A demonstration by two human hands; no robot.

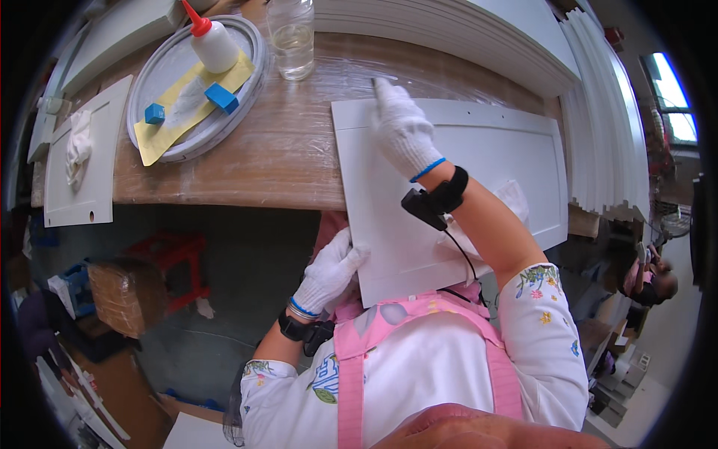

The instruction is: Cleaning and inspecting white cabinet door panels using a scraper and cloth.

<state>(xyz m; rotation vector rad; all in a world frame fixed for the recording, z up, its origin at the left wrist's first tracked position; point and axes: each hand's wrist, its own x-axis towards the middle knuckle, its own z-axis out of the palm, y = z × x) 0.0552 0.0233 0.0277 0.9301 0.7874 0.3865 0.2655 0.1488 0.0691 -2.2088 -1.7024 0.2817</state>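
Observation:
A white framed panel (pixel 449 165) lies partly on the wrapped table and reaches over its front edge towards my body. My left hand (pixel 329 273), in a white knit glove, grips the panel's left edge near its lower corner, thumb on top. At the far left corner of the panel is my right hand (pixel 402 129), gloved too, its fingers closed. A small dark piece (pixel 375 86) shows at its fingertips; its kind is too small to make out. On the panel, partly behind my right forearm, lies a white cloth (pixel 511 202).
A round grey lid (pixel 254 82) bears a white glue bottle (pixel 215 49), yellow sandpaper (pixel 153 142) and two blue blocks (pixel 221 98). Beside it stands a clear jar (pixel 292 45). Stacked white panels (pixel 516 34) line the back; a smaller panel (pixel 97 179) lies left. A red stool (pixel 191 262) stands below.

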